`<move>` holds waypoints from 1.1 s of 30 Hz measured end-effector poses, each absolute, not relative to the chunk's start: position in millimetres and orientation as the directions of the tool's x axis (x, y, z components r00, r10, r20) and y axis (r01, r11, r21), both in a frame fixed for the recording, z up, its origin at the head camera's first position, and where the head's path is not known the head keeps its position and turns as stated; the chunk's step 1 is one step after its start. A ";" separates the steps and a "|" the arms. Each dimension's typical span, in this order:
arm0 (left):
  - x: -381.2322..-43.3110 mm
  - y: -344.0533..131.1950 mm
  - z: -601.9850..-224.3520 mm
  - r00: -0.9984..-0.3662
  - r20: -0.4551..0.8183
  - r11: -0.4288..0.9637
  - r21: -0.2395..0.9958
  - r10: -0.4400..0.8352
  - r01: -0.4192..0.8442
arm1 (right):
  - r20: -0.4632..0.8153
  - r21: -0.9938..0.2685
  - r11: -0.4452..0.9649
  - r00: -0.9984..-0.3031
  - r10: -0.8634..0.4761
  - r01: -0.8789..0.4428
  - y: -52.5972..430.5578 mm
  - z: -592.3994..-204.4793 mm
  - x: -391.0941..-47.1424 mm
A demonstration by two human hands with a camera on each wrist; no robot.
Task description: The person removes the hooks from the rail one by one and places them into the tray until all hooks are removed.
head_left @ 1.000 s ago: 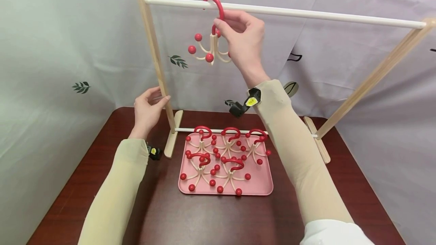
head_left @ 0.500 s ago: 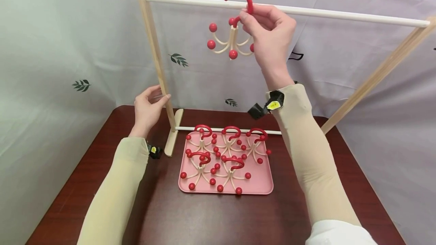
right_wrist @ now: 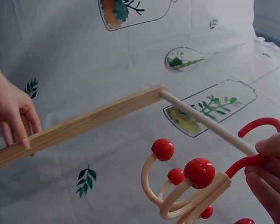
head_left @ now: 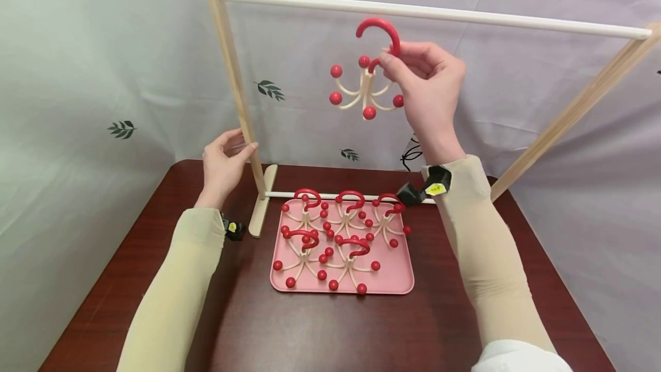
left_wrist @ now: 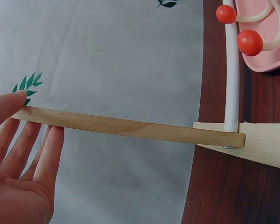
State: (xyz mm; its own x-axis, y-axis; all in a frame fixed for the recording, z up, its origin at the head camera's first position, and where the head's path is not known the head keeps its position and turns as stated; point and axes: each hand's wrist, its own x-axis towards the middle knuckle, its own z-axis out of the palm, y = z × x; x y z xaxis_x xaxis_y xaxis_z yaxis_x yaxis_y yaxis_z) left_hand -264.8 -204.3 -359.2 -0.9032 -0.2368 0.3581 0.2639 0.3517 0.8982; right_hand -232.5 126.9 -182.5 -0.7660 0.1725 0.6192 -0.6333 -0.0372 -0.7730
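Note:
My right hand pinches the red hook of a multi-arm hook hanger, with cream curved arms tipped in red balls. It hangs upright, off the rack, its hook just below the white top rail in the head view. In the right wrist view the hanger's red balls show up close. My left hand holds the left wooden post of the rack partway up. The left wrist view has the thumb on one side of the post and straight fingers against the other.
A pink tray holds several similar hook hangers below the rack. The rack's right post leans toward the right edge. All of it stands on a dark red-brown table before a patterned cloth.
The hook was over the top rail a second ago. My right hand has lifted it off, moved it right and lowered it below the rail. My left hand has stayed put.

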 end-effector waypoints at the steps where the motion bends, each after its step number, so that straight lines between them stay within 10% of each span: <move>1: -264.6 -204.5 -359.1 -0.903 0.359 0.352 0.898 -0.236 0.265 | 0.617 -0.775 -0.037 -0.768 0.171 -0.631 128.9 -186.7 -231.9; 33: -261.4 -203.0 -358.6 -0.907 0.349 0.346 0.902 -0.237 0.257 | 0.492 -0.870 0.079 -0.859 0.141 -0.486 202.3 -317.9 -166.6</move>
State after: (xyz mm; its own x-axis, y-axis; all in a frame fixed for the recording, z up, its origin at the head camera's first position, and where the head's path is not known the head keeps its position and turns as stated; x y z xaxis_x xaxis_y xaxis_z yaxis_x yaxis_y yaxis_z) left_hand -261.4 -203.0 -358.6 -0.9067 -0.2369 0.3489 0.2567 0.3461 0.9024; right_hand -166.6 202.3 -317.9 -0.8589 0.1405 0.4924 -0.4860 0.0793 -0.8704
